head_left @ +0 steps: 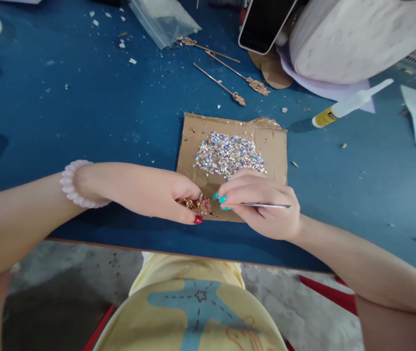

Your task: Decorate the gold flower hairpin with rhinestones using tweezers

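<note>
On the blue table (83, 109): I saw a card (277, 158) near the close edge, with a heap of gems (229, 152) on it.
Left hand (149, 191): it pinched a gold ornament (203, 205) with pink stones between thumb and fingers, over the card's near left corner.
Right hand (268, 204): its fingertips pressed together on a thin tool (266, 205) (teal nails (223, 199) showed clearly), just beside the ornament; from afar, I could not tell whether the tool touched it.
Pins (257, 86): three lay beyond the card, near a bag (166, 22) and a phone (264, 24).
Glue (326, 117): I saw it right of the card.
</note>
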Motion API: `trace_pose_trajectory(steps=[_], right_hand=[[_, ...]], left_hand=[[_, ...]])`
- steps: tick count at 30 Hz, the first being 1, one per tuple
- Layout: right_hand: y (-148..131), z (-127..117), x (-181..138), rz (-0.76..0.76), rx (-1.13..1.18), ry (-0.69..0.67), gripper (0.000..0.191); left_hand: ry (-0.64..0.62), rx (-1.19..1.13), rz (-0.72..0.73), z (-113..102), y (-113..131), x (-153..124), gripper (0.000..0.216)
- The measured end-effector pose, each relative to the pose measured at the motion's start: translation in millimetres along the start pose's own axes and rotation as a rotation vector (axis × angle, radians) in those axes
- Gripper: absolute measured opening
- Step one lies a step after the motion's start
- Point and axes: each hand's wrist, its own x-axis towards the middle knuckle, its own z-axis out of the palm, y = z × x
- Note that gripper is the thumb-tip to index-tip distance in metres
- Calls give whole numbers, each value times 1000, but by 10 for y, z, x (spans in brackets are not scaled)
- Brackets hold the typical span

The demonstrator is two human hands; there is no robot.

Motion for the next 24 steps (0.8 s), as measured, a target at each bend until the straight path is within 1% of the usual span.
trace_pose_trajectory(steps=[10,13,17,21,24], right_hand=[[1,1,5,-2,-2,5,14],[20,-2,5,-12,6,37,14],[68,4,-2,-11,13,104,16],[111,15,-14,-20,19,146,15],[121,20,-16,-31,22,155,13]], left_hand=[[-13,-13,-1,-7,16,0,24],[4,7,-2,-6,21,-2,24],[20,18,43,-5,13,-8,26],[-34,-102,55,-6,-5,-28,23],[-65,-177,125,-12,-22,-31,22]])
